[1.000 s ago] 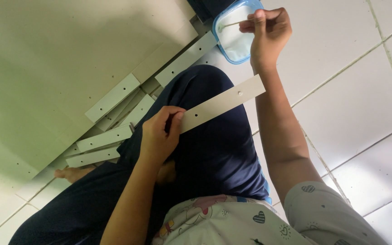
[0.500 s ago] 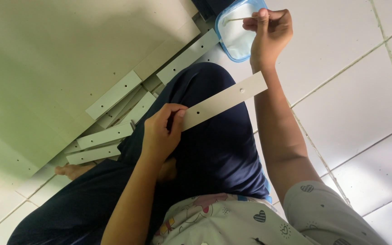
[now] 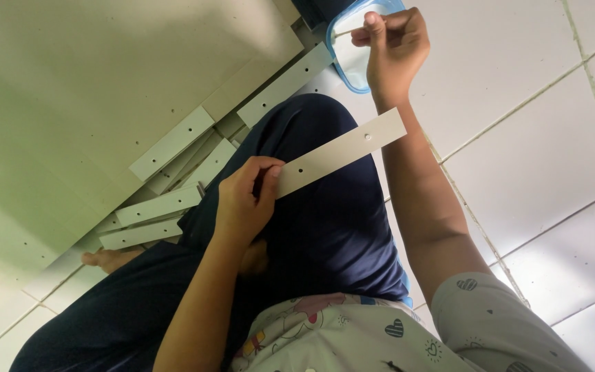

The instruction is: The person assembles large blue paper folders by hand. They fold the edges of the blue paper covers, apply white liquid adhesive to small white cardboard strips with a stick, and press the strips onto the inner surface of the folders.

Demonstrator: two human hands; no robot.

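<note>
Left hand (image 3: 246, 200) fingers grip slat (image 3: 339, 153) (slanting up-right); right hand (image 3: 395, 43) pinches dowel (image 3: 348, 31)

flat white strip (image 3: 339, 153) with 2 holes, slanted across dark knee; thin stick (image 3: 350, 31) over blue-rimmed container (image 3: 342, 69)

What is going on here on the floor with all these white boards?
A person sits on the white tiled floor. Their left hand holds a narrow white flat board strip with small holes across the lap. Their right hand pinches a thin small stick-like piece over a clear plastic tub with a blue rim. More white drilled strips lie beside a large pale panel.
</note>
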